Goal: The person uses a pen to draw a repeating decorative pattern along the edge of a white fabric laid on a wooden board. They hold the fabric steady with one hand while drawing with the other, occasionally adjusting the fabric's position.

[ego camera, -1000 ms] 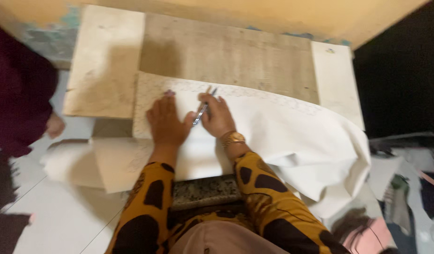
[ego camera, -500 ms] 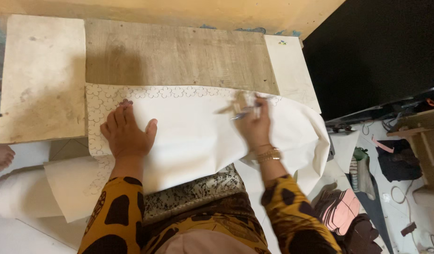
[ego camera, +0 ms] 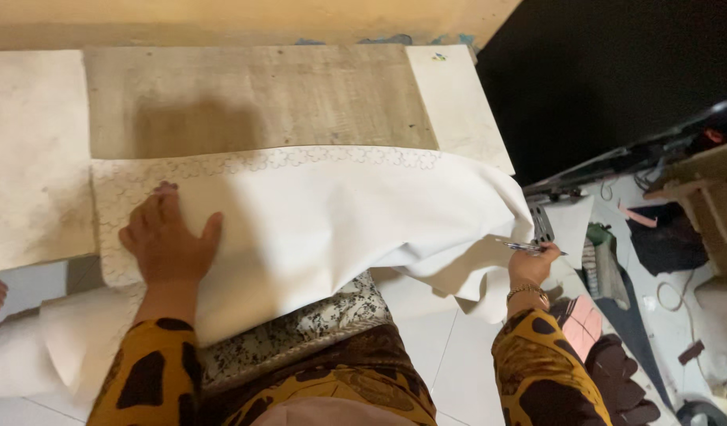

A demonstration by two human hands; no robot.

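White cloth spread over a low wooden table

The left hand (ego camera: pixel 168 241) lies flat, fingers spread, on the cloth (ego camera: pixel 324 221); the right hand (ego camera: pixel 531 264), off the table's (ego camera: pixel 245 95) right edge, grips a pen (ego camera: pixel 525 247) beside the cloth's drooping end.

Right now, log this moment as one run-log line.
left hand: flat on white fabric | right hand: holds pen at fabric's right edge | fabric: draped over low wooden table

No packages, signs or screens; one tiny coloured sticker (ego camera: pixel 438 57) on board's (ego camera: pixel 458 102) far right corner.
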